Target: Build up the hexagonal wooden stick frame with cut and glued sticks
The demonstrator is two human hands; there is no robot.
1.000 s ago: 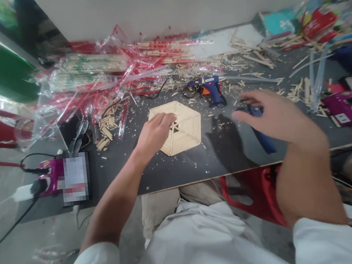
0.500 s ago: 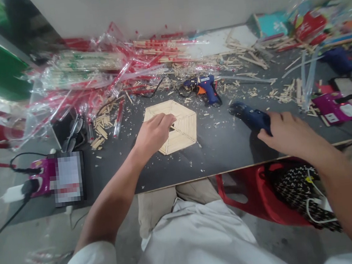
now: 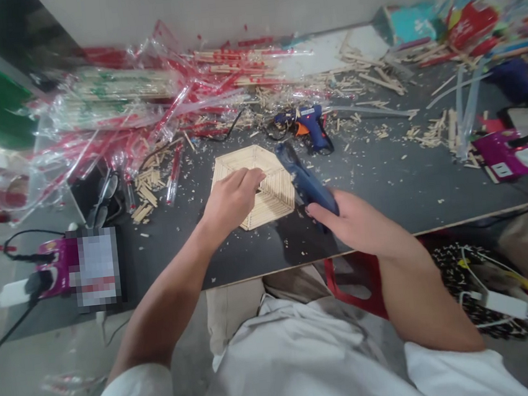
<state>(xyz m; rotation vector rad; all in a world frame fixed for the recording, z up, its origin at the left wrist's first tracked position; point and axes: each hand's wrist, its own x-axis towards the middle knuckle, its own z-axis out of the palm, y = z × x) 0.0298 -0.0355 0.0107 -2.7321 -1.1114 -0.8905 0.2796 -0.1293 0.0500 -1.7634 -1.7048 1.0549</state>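
A hexagonal panel of thin wooden sticks [image 3: 271, 203] lies flat on the dark table, with a small dark gap near its middle. My left hand [image 3: 235, 194] is closed over the panel's left and centre, fingers pinched at the gap. The fingertips appear to grip the panel there, though the exact contact is hidden. In my right hand [image 3: 354, 217] is a dark blue hand tool [image 3: 312, 184], fingers wrapped round its lower end. Its far end points up and left, above or beside the panel's right edge; its exact kind is unclear.
A blue glue gun [image 3: 316, 129] lies behind the panel. Plastic-wrapped stick bundles [image 3: 118, 94] are heaped at back left. Short stick pieces [image 3: 149, 190], eyeglasses [image 3: 107, 191] and a phone [image 3: 97, 267] lie left. Clear glue sticks [image 3: 468, 110] and a purple power adaptor [image 3: 512, 154] sit right.
My right hand has carried the dark blue tool left from the table's right side to the panel's right edge, turning it more upright. My left hand stays on the panel.
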